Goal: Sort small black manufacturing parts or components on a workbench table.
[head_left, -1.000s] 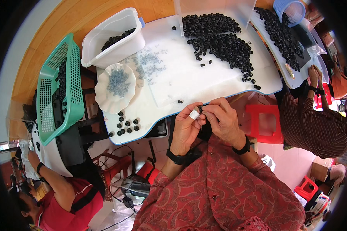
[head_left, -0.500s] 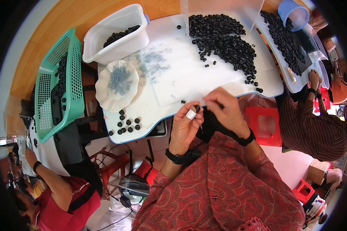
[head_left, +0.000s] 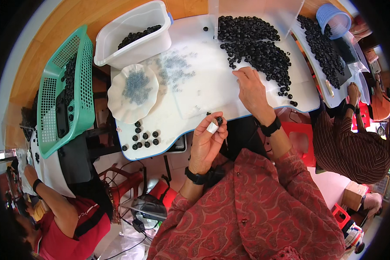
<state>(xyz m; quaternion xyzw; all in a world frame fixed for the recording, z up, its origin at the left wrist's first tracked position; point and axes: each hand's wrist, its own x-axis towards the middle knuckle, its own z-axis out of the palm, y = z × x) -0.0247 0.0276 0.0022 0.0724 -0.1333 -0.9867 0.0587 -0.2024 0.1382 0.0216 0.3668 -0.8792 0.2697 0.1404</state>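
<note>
My left hand [head_left: 207, 141] is closed round a small black ring-like part [head_left: 219, 121], held at its fingertips just off the table's near edge. A white wrap [head_left: 212, 127] shows on one of its digits. My right hand [head_left: 252, 90] is over the table, its bent fingers partly apart near the front of a large heap of small black parts [head_left: 260, 47]. I see nothing held in it, though its palm side is hidden. One loose black part [head_left: 234, 67] lies close to its fingertips. Another dark piece [head_left: 208, 113] sits beside my left fingertips.
A wavy-rimmed cream plate [head_left: 115, 102] holds small grey springs, with more springs [head_left: 177, 65] scattered beside it. Several black parts [head_left: 145, 135] stand at the table's left corner. Beyond are a white tub [head_left: 134, 56] and a green basket [head_left: 80, 102]. Co-workers sit on both sides.
My right hand has moved away from my left hand, forward over the table toward the black heap. My left hand stays nearly in place with the black part.
</note>
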